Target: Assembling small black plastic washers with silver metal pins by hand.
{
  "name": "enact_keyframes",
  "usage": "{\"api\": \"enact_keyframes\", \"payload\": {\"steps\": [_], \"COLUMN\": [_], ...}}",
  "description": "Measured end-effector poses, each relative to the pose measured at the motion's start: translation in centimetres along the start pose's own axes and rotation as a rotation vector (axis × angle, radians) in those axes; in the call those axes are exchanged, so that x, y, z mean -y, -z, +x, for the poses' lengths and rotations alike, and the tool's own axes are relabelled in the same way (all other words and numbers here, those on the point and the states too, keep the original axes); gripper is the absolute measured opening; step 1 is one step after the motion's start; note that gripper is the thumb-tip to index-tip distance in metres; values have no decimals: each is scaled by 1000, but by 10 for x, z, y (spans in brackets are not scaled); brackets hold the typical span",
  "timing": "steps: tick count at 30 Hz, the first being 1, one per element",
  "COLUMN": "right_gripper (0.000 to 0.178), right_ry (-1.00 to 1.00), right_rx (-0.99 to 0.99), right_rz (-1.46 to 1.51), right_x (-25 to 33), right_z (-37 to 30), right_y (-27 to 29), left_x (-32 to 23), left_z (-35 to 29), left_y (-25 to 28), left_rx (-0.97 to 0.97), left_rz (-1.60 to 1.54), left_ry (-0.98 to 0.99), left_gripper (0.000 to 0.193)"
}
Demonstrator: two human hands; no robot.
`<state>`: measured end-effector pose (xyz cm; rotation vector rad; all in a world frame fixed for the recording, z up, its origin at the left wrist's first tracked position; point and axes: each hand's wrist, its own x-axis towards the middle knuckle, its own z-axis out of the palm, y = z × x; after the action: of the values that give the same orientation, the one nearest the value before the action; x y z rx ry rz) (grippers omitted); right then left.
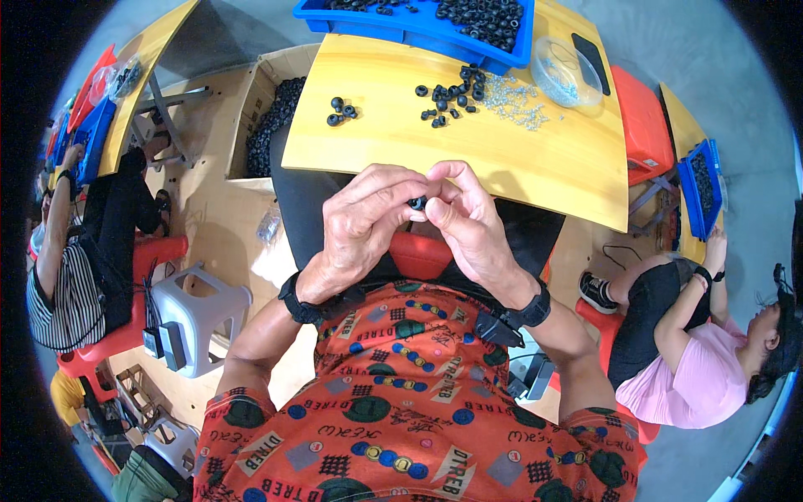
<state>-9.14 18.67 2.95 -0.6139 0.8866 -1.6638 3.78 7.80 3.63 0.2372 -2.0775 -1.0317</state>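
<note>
Over the near edge of the table, my two hands meet in front of my body. My left hand point(361, 222) is closed, its thumb and fingers pinching a small round black part point(417, 202). My right hand point(473, 219) comes up against the same part from the right, its fingers curled and the thumb close to it. Whatever the right fingertips hold is hidden or too small to name. Farther up on the tabletop lies a loose pile of similar black parts point(456, 99), and tiny clear pieces point(512, 102) are scattered beside it.
A small cluster of black parts point(339, 113) lies at the table's left. A blue tray point(410, 35), a clear bowl point(569, 79) and a dark flat object point(592, 60) stand at the back. Left is a cardboard box point(242, 134). People sit at tables on both sides.
</note>
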Motion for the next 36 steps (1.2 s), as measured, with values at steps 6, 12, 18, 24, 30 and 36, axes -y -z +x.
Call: {"api": "enact_keyframes", "payload": {"steps": [6, 12, 18, 24, 30, 36], "right_gripper": [21, 14, 32, 17, 13, 6], "right_ry": [25, -50, 15, 264, 393, 501], "right_rx": [-14, 59, 9, -202, -244, -256], "right_rz": [-78, -67, -222, -767, -943, -1148], "right_x": [-3, -3, 1, -6, -5, 5], "right_z": [-10, 11, 26, 27, 36, 38], "right_y": [-5, 7, 0, 18, 43, 46], "left_x": [-2, 9, 33, 93, 104, 123], "left_z": [-2, 7, 2, 18, 28, 35], "left_y": [2, 5, 18, 45, 37, 20], "left_rx": [14, 71, -120, -307, -205, 5], "left_rz": [89, 93, 100, 354, 519, 721], "left_ry": [-142, -106, 217, 286, 284, 21], "left_gripper": [35, 31, 25, 27, 39, 27]}}
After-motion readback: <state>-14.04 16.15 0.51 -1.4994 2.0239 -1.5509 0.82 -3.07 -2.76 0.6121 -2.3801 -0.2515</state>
